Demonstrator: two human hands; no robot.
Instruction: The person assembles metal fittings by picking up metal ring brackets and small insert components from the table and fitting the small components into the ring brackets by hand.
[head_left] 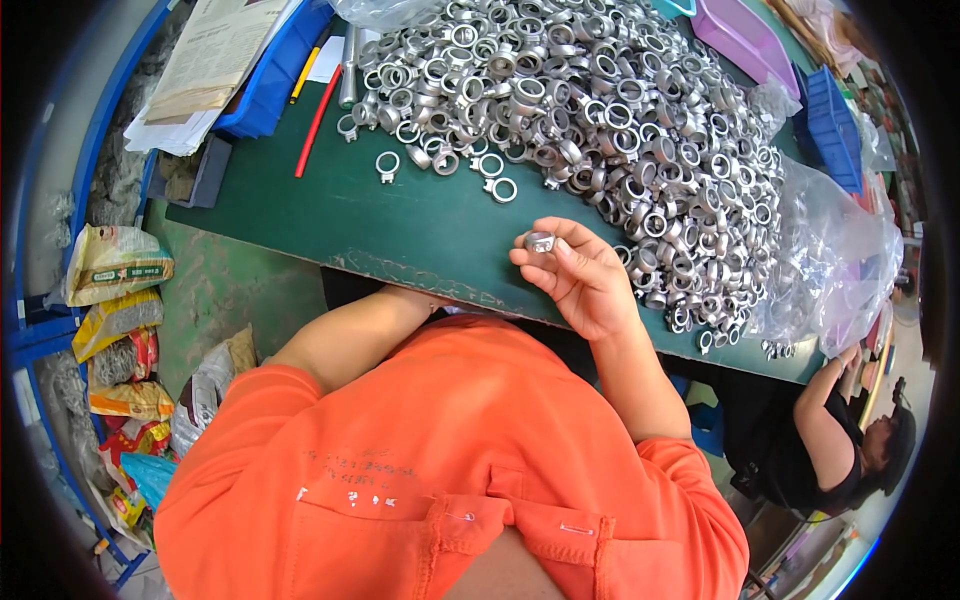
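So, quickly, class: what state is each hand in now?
Left hand: hidden from view, so cannot be told.
Right hand: closed, holding a metal ring.

On the table [300,230], the heap of rings [610,150] has a few loose rings [398,168] before its left part, a tube [348,72] beside its left edge, two sticks [319,122] farther left, and beyond those a bin [277,82] with papers [215,55] lying on it. Behind the heap's right side is a tray [745,40], with a second bin [838,130] farther right and a plastic bag [830,255] along the heap's right edge. Before the heap the right hand [588,278] holds a single ring [540,242], while sacks [120,265] lie well to the heap's left and a co-worker [830,440] is to its right front.
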